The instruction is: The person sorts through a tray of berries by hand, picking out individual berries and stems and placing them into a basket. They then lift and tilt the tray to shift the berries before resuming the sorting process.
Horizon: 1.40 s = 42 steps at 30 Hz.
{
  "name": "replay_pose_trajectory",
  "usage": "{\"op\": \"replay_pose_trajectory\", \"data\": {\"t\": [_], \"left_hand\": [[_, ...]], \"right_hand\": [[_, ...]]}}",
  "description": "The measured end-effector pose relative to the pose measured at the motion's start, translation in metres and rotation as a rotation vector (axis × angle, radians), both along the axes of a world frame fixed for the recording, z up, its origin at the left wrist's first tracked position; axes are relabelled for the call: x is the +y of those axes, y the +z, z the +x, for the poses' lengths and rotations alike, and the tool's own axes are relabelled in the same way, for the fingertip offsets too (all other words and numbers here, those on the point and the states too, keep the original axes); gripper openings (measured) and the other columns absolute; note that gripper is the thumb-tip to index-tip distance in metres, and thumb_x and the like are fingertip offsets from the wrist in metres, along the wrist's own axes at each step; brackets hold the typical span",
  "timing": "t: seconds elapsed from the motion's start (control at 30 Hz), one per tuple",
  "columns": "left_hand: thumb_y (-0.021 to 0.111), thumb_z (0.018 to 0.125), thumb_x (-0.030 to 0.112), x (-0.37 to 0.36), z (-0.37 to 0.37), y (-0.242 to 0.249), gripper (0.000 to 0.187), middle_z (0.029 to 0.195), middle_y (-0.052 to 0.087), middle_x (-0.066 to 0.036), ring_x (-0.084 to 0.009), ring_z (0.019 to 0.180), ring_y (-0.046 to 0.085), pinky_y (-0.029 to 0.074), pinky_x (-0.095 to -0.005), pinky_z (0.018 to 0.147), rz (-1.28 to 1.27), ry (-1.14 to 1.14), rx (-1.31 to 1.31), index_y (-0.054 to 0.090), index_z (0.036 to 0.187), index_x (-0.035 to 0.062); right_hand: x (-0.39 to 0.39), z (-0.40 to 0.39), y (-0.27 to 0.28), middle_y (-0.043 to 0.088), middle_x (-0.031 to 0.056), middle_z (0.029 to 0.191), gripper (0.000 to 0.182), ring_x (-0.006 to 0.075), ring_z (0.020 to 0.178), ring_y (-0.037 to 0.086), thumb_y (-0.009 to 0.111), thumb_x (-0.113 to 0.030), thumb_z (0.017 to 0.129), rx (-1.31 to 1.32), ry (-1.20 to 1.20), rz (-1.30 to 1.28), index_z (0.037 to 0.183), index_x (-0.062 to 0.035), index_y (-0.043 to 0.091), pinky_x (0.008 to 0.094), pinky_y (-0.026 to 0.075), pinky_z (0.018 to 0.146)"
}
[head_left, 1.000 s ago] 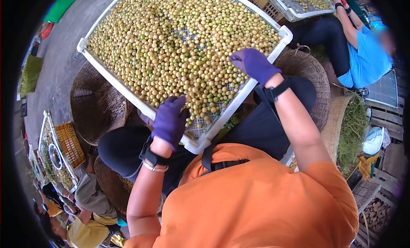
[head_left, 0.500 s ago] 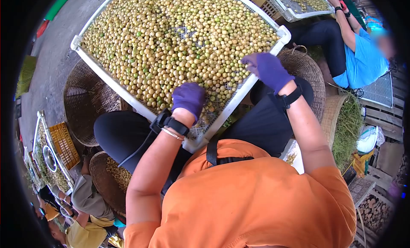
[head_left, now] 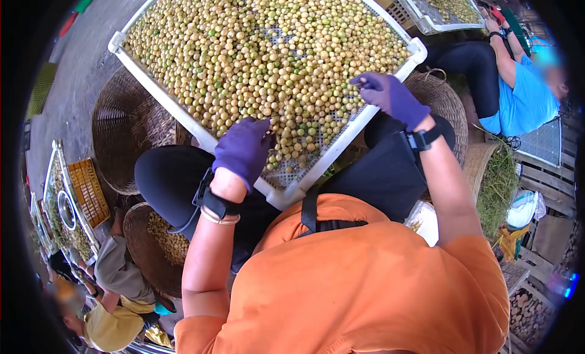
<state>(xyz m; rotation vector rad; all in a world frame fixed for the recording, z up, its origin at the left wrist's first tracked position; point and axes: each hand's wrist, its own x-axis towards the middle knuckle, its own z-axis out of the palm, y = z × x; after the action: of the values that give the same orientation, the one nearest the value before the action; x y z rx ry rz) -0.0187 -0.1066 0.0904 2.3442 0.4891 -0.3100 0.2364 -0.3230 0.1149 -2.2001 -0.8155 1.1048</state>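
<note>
A white-framed mesh tray [head_left: 344, 148] lies across my lap, spread with small round yellow-green fruits [head_left: 244, 67]. My left hand [head_left: 242, 148], in a purple glove, is over the tray's near edge with fingers bent toward the fruits; whether anything is between its fingertips is hidden. At the tray's right side is my right hand [head_left: 393, 98], also gloved in purple. Its thumb and forefinger are pinched together just above the fruits, on something too small to make out. Bare mesh shows in patches near the tray's near corner and middle.
Woven baskets stand left [head_left: 113, 134] and right [head_left: 442, 101] of my legs. Fruits fill part of a lower basket [head_left: 139, 244]. A person in blue [head_left: 527, 98] works at another tray [head_left: 436, 28]. People sit at lower left. Green stalks [head_left: 498, 189] lie at right.
My left hand has moved left and its fingers have lifted toward the fruits' surface. My right hand has shifted slightly right, its fingers now pinched. The view has shifted a little.
</note>
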Motion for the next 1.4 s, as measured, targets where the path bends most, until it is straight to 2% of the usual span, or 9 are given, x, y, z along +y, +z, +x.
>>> {"op": "replay_pose_trajectory", "data": {"t": [0.13,0.17,0.27,0.43,0.6,0.9,0.97,1.07,1.4], "left_hand": [[0.063,0.083,0.017,0.003,-0.024,0.001,0.027,0.097,0.062,-0.017,-0.0348,0.092,0.060,0.047,-0.0417,0.080,-0.043,0.049,0.056,0.064,0.108,0.0062],[0.064,0.083,0.017,0.003,-0.027,0.000,0.027,0.096,0.062,-0.017,-0.0348,0.091,0.060,0.047,-0.0416,0.079,-0.043,0.053,0.083,0.064,0.108,0.0063],[0.061,0.084,0.019,-0.003,-0.032,-0.001,0.018,0.090,0.062,-0.014,-0.0330,0.088,0.061,0.049,-0.0431,0.076,-0.046,0.032,0.058,0.067,0.099,0.0125],[0.064,0.080,0.022,-0.052,0.004,-0.013,0.015,0.084,0.062,-0.014,-0.0334,0.080,0.061,0.048,-0.0437,0.071,-0.076,-0.127,-0.033,0.068,0.092,0.0127],[0.055,0.086,0.022,-0.100,0.036,-0.033,0.018,0.087,0.066,-0.011,-0.0283,0.080,0.066,0.051,-0.0412,0.067,0.192,-0.387,-0.015,0.068,0.087,0.0097],[0.060,0.084,0.026,-0.077,0.020,-0.023,0.019,0.089,0.064,-0.015,-0.0326,0.081,0.065,0.051,-0.0433,0.072,0.055,-0.226,0.111,0.067,0.091,0.0094],[0.064,0.082,0.019,-0.056,-0.009,-0.036,0.015,0.089,0.065,-0.015,-0.0338,0.079,0.064,0.050,-0.0417,0.070,-0.234,0.153,-0.210,0.064,0.091,0.0075],[0.058,0.085,0.011,-0.017,-0.023,-0.024,0.008,0.077,0.064,-0.012,-0.0249,0.071,0.063,0.049,-0.0332,0.067,-0.267,0.428,-0.197,0.064,0.089,0.0065],[0.060,0.082,0.022,-0.026,-0.014,-0.038,0.016,0.088,0.065,-0.014,-0.0329,0.082,0.063,0.051,-0.0430,0.073,0.003,0.049,0.000,0.064,0.090,0.0085]], "right_hand": [[-0.008,-0.027,0.032,0.065,0.0039,0.090,0.028,0.0094,0.079,0.056,0.064,-0.017,0.084,0.218,0.255,-0.012,0.107,-0.0006,0.063,0.0269,0.046,0.074],[-0.013,-0.040,0.036,0.066,0.0081,0.088,0.024,0.0182,0.079,0.063,0.063,-0.019,0.081,0.171,0.392,-0.061,0.100,-0.0052,0.067,0.0322,0.048,0.074],[-0.023,-0.060,0.028,0.063,0.0090,0.084,0.015,0.0256,0.078,0.064,0.065,-0.021,0.080,-0.463,0.810,-0.036,0.089,-0.0086,0.066,0.0373,0.049,0.068],[0.014,-0.076,-0.005,0.060,0.0094,0.083,0.015,0.0296,0.075,0.061,0.062,-0.025,0.083,-0.613,0.756,-0.226,0.092,-0.0121,0.061,0.0419,0.046,0.066],[0.016,-0.068,-0.011,0.063,0.0110,0.084,0.016,0.0322,0.077,0.062,0.063,-0.023,0.082,-0.553,0.635,-0.008,0.093,-0.0100,0.062,0.0441,0.047,0.066],[0.028,-0.085,-0.035,0.065,0.0093,0.076,0.012,0.0289,0.074,0.065,0.064,-0.021,0.077,-0.610,0.871,-0.287,0.085,-0.0126,0.064,0.0420,0.047,0.066],[0.026,-0.091,-0.045,0.066,0.0064,0.073,0.007,0.0257,0.072,0.066,0.060,-0.019,0.077,-0.760,0.899,-0.272,0.080,-0.0149,0.064,0.0403,0.047,0.064],[0.029,-0.096,-0.042,0.067,0.0065,0.072,0.013,0.0236,0.070,0.067,0.055,-0.015,0.078,-0.813,0.922,-0.270,0.076,-0.0158,0.068,0.0388,0.049,0.062],[0.026,-0.089,-0.043,0.065,0.0065,0.067,0.009,0.0253,0.068,0.067,0.056,-0.015,0.078,-0.711,0.858,-0.248,0.075,-0.0142,0.065,0.0406,0.049,0.062]]}}
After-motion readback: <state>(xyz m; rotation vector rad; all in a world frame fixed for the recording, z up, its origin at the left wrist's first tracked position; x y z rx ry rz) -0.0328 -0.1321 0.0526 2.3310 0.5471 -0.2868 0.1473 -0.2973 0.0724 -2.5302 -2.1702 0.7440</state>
